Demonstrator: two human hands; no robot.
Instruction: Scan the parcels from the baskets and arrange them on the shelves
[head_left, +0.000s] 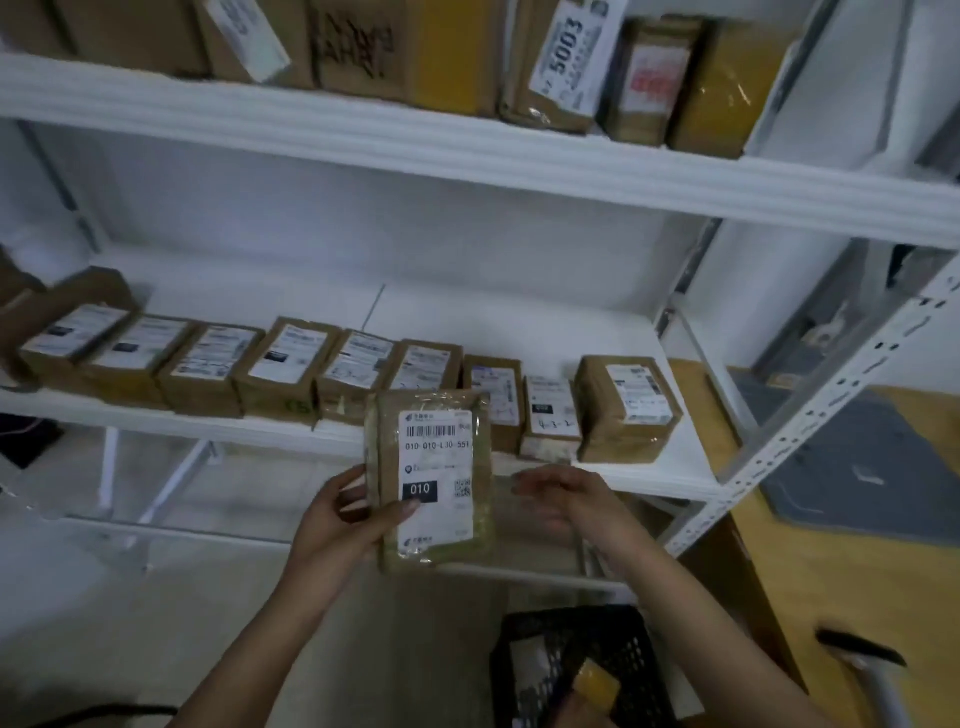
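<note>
- Behind the row of parcels (291, 364), your middle shelf (519, 322) is bare to the far wall (363, 234); you can reach in over the row.
- The row fills the near edge from the left end to the rightmost parcel (626, 410), set close side by side.
- Right of it, a narrow bare strip ends at the slotted post (810, 410).
- The top shelf (467, 150), crowded with boxes (405, 47), caps the opening.
- The parcel (434, 478) gripped in your left hand (337, 519) fronts the row's middle.
- A black basket (576, 660) sits low, near right.
</note>
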